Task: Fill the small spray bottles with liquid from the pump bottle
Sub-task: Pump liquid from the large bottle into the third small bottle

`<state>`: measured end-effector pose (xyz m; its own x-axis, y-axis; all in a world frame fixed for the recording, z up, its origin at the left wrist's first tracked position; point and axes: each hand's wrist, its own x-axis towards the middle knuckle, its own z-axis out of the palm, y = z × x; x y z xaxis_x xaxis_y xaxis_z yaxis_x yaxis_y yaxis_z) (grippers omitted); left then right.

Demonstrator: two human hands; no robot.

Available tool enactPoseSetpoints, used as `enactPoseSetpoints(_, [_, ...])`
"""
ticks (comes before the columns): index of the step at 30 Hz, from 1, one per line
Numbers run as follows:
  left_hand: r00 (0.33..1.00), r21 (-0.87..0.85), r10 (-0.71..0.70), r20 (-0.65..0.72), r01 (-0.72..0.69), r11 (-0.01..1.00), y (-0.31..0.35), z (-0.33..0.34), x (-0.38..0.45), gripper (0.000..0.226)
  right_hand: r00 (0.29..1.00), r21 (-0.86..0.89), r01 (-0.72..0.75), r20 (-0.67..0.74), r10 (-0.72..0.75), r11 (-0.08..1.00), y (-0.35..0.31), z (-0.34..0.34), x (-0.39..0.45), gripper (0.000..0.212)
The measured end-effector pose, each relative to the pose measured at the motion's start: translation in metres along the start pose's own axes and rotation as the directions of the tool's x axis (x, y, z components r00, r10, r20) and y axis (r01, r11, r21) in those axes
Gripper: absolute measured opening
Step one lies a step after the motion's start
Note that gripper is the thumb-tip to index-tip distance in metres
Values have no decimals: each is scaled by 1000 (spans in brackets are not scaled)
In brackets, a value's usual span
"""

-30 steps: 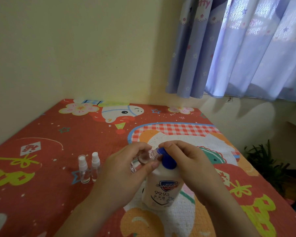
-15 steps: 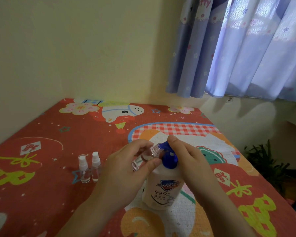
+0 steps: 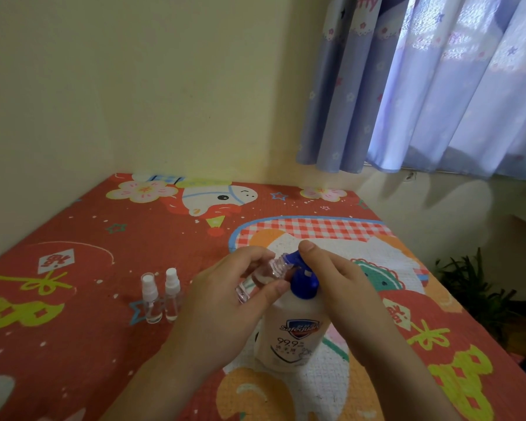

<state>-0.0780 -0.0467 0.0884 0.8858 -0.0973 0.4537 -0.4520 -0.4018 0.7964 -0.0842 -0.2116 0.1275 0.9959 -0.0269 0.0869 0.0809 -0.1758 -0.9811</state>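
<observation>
1. The left hand [image 3: 225, 302] grasps a small clear bottle [image 3: 263, 276], uncapped, tilted with its open neck up and to the right; thumb and fingers curl round it.
2. The bottle's neck sits right at the blue pump [image 3: 302, 276] spout of the pump bottle [image 3: 292, 335].
3. The right hand [image 3: 343, 287] lies over the pump head, its fingers fairly straight and pressing on the blue top, the thumb tip raised just above the spout.
4. The pump bottle stands upright between the two wrists, white with a printed label, on the red mat [image 3: 73, 344].
5. Left of the left hand, near it but apart, two capped spray bottles [image 3: 161, 299] stand upright, side by side and just about touching.
6. Beyond the hands hangs a curtain [image 3: 422, 86]; to the far right, a plant [image 3: 474, 287].
</observation>
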Motion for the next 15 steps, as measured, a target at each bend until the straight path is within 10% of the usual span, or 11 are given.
enactPoseSetpoints(15, [998,125,-19,56,12,992,-6,-3,2,32,997,-112,73,19,-71,991,5,-5,4,20])
